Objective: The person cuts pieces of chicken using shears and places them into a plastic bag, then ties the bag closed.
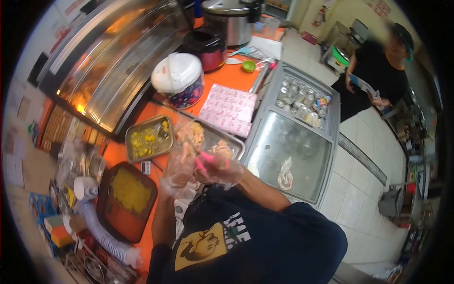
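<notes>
- A person in a dark navy T-shirt with a yellow print works at a long orange counter that runs along the left side of a grey glass-topped chest freezer.
- Both hands wear clear, crinkled plastic gloves and meet just left of the freezer's near corner.
- The right hand pinches a small bright pink item in its closed fingers; the blur hides what the item is.
- The left hand curls up against the same pink item, but whether it grips it cannot be told.
- Directly beyond the hands, against the freezer's left wall, sits a rectangular steel tray of pale shredded food.
- Further left of the freezer lie a rectangular steel tray of yellow food and a brown oval tray of yellow rice.
- A stack of pink-and-white patterned paper sheets rests beside the freezer's far end.
- Another person in black clothes stands on the tiled floor beyond the freezer's right side.
</notes>
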Demonstrator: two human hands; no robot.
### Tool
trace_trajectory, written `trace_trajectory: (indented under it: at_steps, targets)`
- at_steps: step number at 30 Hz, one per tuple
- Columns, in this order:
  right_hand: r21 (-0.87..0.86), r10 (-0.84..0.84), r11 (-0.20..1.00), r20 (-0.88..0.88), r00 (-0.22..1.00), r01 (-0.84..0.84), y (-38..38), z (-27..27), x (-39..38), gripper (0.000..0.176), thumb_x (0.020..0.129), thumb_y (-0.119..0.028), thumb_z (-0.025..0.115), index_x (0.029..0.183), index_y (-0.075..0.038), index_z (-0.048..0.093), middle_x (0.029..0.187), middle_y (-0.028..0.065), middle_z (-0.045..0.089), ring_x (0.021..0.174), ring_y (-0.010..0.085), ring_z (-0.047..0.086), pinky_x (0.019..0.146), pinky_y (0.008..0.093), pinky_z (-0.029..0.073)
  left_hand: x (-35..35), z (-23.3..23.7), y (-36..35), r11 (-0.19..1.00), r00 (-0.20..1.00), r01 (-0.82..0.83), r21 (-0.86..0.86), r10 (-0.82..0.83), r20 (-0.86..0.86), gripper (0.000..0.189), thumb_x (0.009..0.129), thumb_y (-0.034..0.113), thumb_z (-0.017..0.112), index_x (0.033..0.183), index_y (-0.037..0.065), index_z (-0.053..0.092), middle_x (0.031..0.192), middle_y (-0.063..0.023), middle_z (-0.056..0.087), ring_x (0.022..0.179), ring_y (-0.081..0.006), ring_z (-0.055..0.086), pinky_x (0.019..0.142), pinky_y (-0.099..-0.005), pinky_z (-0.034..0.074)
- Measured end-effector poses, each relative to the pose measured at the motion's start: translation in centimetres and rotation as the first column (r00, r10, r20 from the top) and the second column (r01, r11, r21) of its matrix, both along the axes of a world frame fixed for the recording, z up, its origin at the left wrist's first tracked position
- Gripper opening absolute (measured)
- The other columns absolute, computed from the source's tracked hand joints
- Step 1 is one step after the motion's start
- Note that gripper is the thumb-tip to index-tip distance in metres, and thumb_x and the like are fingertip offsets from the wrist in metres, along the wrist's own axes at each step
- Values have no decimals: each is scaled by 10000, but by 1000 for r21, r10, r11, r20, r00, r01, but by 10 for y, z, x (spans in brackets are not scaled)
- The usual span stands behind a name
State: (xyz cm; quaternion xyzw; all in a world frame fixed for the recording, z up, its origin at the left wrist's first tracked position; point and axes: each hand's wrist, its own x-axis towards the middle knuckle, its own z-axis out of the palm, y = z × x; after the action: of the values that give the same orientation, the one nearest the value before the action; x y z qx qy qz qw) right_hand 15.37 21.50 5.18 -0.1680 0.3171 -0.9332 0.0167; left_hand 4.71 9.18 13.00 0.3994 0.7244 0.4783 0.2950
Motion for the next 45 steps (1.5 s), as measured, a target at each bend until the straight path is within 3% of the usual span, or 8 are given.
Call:
trace_trajectory:
  at_steps: [17, 20, 22, 24, 27, 29, 37, 45]
  targets:
    - [-156, 132, 984, 318, 939, -86, 0, 13, 14, 455, 869, -449, 648, 657, -79, 491, 593, -22, 426, 513, 57, 348, 459, 225, 241, -19, -8, -9, 929, 890, 314, 194, -217, -401, 118, 894, 91, 531, 833, -9, 545, 615, -47, 491, 508, -215, 457, 498, -347, 372]
    - [29, -52, 998, 194, 980, 47, -5, -4, 20, 406, 880, -394, 638, 663, -81, 494, 600, -24, 430, 507, 56, 353, 444, 221, 237, -14, -12, -23, 980, 968, 95, 176, -132, 214, 109, 873, 89, 553, 811, 0, 559, 641, -66, 503, 536, -228, 466, 517, -340, 388]
    - [7, -20, 1000, 157, 987, 19, -8, -10, 28, 530, 856, -577, 622, 796, -56, 542, 675, -16, 475, 559, 59, 413, 475, 206, 298, -4, -9, -21, 958, 861, 242, 156, -138, -489, 74, 835, 75, 573, 850, 2, 574, 722, -144, 535, 618, -272, 532, 549, -362, 431]
    - [74, -60, 996, 179, 982, 47, -3, -6, 35, 507, 874, -548, 610, 722, -69, 538, 624, -23, 446, 511, 56, 367, 444, 205, 264, -8, -10, -13, 895, 250, 444, 39, -82, -965, 87, 830, 80, 576, 859, -2, 576, 772, -163, 554, 653, -293, 549, 573, -372, 451]
    - [46, -167, 986, 192, 967, 161, -9, -4, 31, 491, 881, -542, 602, 815, -58, 553, 651, -20, 455, 518, 56, 384, 442, 209, 280, -25, -20, 0, 832, 641, 554, 37, -398, -657, 126, 845, 112, 572, 874, -10, 574, 788, -159, 562, 665, -297, 570, 573, -383, 465]
    - [132, -311, 944, 42, 949, 303, -7, 2, 30, 533, 863, -586, 602, 821, -57, 554, 651, -22, 452, 523, 54, 384, 441, 212, 276, -22, -2, 5, 927, 940, 324, -187, -293, 175, 138, 849, 130, 555, 832, -6, 566, 724, -142, 564, 637, -293, 577, 547, -379, 460]
    - [-79, -243, 956, 318, 916, 281, -3, 2, 48, 359, 900, -373, 640, 801, -36, 564, 686, 3, 486, 525, 54, 395, 442, 196, 292, -28, -29, 21, 755, 424, 644, -124, -487, -763, 129, 874, 136, 554, 908, 27, 615, 824, -178, 609, 729, -374, 571, 659, -450, 471]
    - [-126, -491, 839, 245, 836, 530, 48, 10, 57, 136, 884, -131, 602, 779, -48, 579, 724, -2, 478, 604, 87, 415, 513, 220, 336, -19, -96, 17, 745, 446, 621, -244, -592, -671, 108, 824, 113, 518, 758, 29, 534, 639, -181, 563, 615, -348, 598, 548, -479, 466]
